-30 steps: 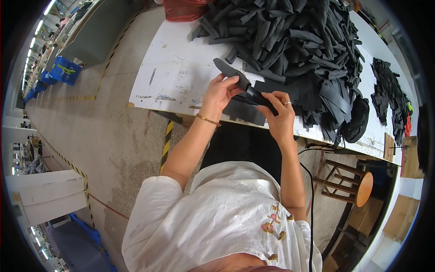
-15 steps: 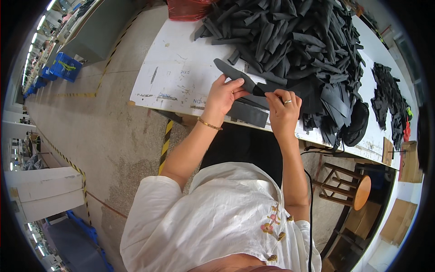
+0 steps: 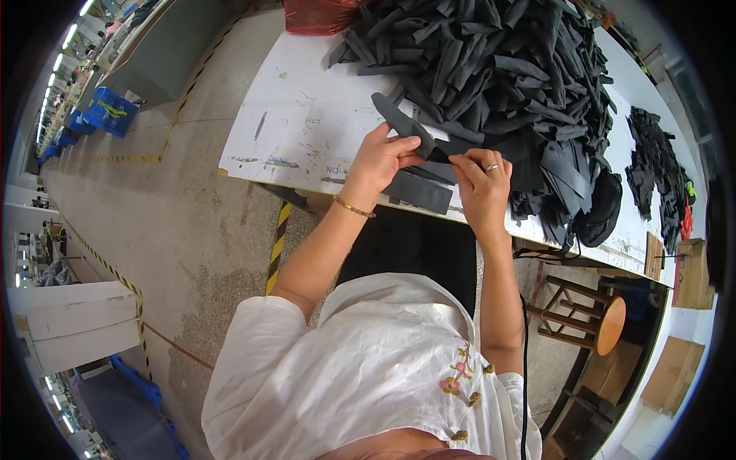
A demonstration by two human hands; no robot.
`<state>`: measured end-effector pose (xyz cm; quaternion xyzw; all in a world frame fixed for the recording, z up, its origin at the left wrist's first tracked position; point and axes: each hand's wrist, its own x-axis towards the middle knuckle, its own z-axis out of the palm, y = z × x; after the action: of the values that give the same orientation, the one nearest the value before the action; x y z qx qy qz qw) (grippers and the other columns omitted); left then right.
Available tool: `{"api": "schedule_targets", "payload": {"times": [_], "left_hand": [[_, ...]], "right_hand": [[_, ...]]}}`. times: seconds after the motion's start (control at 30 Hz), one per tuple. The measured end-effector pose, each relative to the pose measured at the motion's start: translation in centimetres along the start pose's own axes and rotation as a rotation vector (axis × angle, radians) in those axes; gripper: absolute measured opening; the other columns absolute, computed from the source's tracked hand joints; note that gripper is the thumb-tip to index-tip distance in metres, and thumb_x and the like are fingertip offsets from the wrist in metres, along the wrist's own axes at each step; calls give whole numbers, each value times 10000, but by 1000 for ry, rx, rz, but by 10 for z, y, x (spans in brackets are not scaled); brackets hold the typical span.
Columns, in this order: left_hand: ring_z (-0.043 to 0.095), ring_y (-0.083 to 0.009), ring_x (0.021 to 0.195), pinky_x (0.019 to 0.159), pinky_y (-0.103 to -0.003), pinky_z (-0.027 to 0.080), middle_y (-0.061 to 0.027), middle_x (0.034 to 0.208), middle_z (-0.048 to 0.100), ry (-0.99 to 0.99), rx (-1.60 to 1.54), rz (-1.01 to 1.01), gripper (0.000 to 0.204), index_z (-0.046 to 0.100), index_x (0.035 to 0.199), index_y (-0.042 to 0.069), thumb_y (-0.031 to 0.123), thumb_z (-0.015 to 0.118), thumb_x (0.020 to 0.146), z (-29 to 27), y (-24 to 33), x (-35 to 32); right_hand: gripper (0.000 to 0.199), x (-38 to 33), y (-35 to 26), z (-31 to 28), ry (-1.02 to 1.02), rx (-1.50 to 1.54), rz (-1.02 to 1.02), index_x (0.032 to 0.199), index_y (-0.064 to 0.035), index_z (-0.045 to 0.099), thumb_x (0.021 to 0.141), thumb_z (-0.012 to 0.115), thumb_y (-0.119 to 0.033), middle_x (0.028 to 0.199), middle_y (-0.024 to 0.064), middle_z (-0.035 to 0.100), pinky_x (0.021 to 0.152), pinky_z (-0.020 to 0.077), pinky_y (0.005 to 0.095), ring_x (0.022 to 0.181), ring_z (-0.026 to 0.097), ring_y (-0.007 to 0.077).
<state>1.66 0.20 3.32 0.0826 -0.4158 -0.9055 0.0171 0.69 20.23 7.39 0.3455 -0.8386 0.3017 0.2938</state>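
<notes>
As both hands hold fabric, bare tabletop reaches the left edge.

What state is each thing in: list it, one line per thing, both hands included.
Left hand: closed on the dark grey piece.
Right hand: pinching that piece's near end.
Dark grey piece: held up at a slant, far end free.
Flat dark strip: lying at the table's near edge.
Dark pile: loose, jumbled.
Table: marked and scuffed.
Wooden stool: standing on its legs.

Matt fabric strip, glossy plastic bag, smooth wooden stool
</notes>
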Motion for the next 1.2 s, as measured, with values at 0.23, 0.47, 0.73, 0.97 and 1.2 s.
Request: {"api": "schedule_targets", "payload": {"times": [0.23, 0.47, 0.73, 0.97, 1.2], "left_hand": [[682, -266, 917, 771, -418, 623, -172, 1030, 653, -20, -55, -2, 346, 481, 1181, -29, -52, 620, 865, 9, 1, -7], [670, -213, 861, 748, -323, 600, -148, 978, 638, 141, 78, 261, 495, 374, 1241, -12, -91, 639, 830, 35, -24, -23], [636, -197, 1002, 924, -338, 467, -111, 986, 685, -12, -84, 165, 270, 627, 1062, -5, 242, 537, 1001, 30, -20, -14], [596, -301, 1158, 1007, -406, 455, -167, 1089, 669, -76, -315, 77, 294, 564, 1174, 28, 266, 522, 1006, 28, -58, -25], [603, -313, 1137, 927, -438, 504, -155, 1037, 680, -13, -125, 120, 280, 560, 1168, 18, 227, 572, 981, 7, -18, -3]], "right_hand": [[233, 0, 2, 1, 36, -128, -103, 931, -88, 711, 705, 708, -29, 905, 15, 598, 791, 420, 362, 829, 581, 205], [350, -11, -15, 21, 75, -175, -30, 1052, -86, 677, 708, 723, -45, 992, 39, 583, 803, 420, 368, 899, 573, 233], [537, -39, -32, 31, -23, 143, 173, 1198, -16, 511, 721, 758, 8, 1083, 183, 554, 852, 459, 440, 997, 556, 375], [339, -36, -23, 39, -105, 286, 84, 1027, 7, 508, 768, 727, 8, 1038, 203, 546, 741, 503, 441, 904, 585, 397], [267, -38, -19, 30, -209, 303, 112, 984, -5, 513, 806, 713, -13, 1027, 199, 549, 668, 503, 440, 810, 600, 394]]}}
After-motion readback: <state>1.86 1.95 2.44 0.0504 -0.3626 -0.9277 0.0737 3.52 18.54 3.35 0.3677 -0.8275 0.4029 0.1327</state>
